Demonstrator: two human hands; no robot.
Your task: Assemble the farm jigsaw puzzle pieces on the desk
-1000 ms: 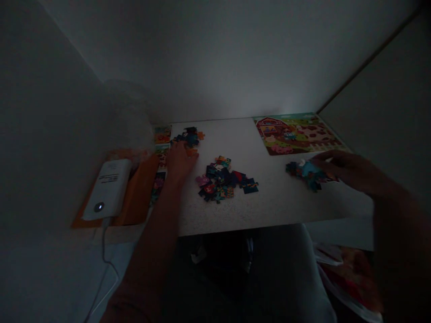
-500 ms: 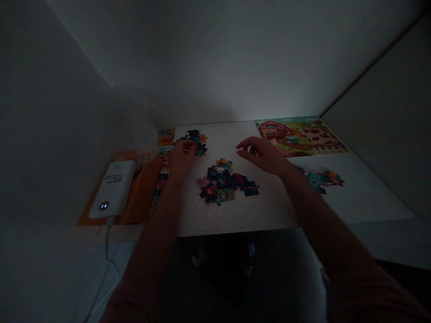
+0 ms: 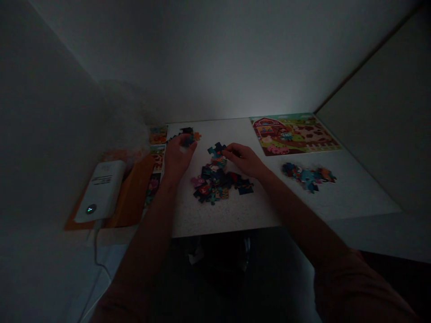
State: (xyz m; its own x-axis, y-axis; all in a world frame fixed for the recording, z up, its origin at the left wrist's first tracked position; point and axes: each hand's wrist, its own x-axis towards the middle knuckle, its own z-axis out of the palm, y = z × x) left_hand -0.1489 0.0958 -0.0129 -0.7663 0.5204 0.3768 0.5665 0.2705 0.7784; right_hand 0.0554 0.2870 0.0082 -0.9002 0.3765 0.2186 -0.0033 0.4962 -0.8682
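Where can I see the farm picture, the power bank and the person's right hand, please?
Farm picture [image 3: 293, 134]: head view, point on its middle.
Power bank [image 3: 100, 192]: head view, point on its white top face.
Right hand [image 3: 244, 160]: head view, point on the back of the hand.

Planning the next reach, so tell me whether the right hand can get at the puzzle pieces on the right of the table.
Probably yes. The right hand is at the central pile of puzzle pieces, and only speckled tabletop lies between it and the puzzle pieces on the right.
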